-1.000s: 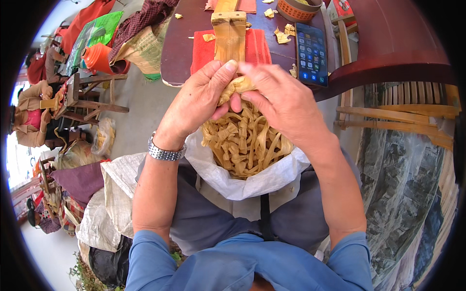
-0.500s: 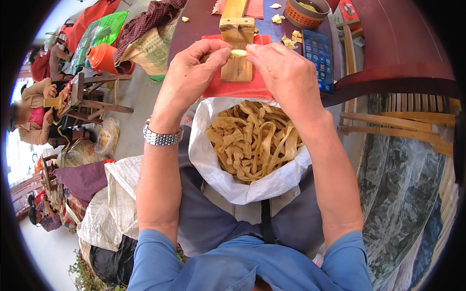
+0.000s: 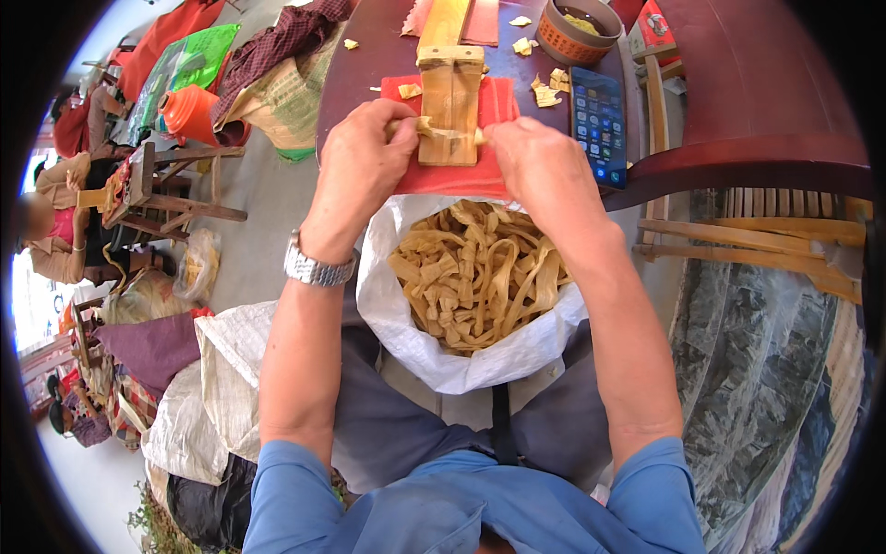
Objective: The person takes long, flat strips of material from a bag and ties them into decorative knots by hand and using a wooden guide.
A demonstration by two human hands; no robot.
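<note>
A pale yellow strip (image 3: 429,128) lies across a wooden block (image 3: 449,97), which rests on a red cloth (image 3: 494,92). My left hand (image 3: 365,162) grips the strip's left end with thumb and fingers pressed together, at the block's left side. On the other side, my right hand (image 3: 544,175) is closed on the other end. A white sack (image 3: 374,305) between my legs holds a heap of tan knotted strips (image 3: 471,277).
The dark red table (image 3: 512,55) carries a phone (image 3: 597,125), yellow scraps (image 3: 546,92) and a round bowl (image 3: 577,37). At the left are a co-worker (image 3: 60,217), a wooden stool (image 3: 180,185) and an orange container (image 3: 185,115). Wooden slats (image 3: 738,240) stand at right.
Both hands have moved forward from above the sack onto the wooden block. The bunched yellow piece between them now looks thinner and more stretched out across it.
</note>
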